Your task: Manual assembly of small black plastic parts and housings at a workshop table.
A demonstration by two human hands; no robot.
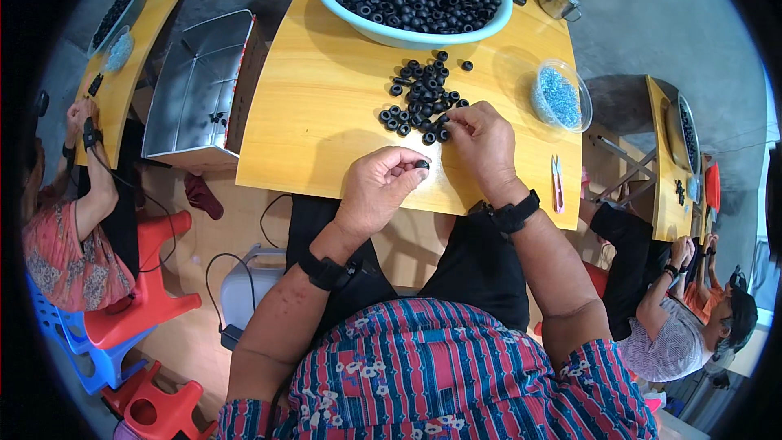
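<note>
Near the table's front edge, my left hand (pixel 379 185) pinches a small black ring-shaped part (pixel 421 164) between thumb and fingertips. My right hand (pixel 484 143) reaches to the right side of a loose pile of black ring-shaped parts (pixel 425 96). Its thumb and forefinger are closed together at the pile's edge, and what lies between them, if anything, is hidden. Beyond the pile stands a pale blue basin (pixel 411 36) filled with more of the same black parts. The pile lies on a yellow wooden table (pixel 314 114).
On the table's right stand a clear tub of pale blue beads (pixel 560 96), scissors (pixel 557 185) with pink handles and a metal cup (pixel 560 0). An open metal-lined box (pixel 195 90) sits left of the table. People work at tables on both sides; red stools (pixel 138 277) stand at left.
</note>
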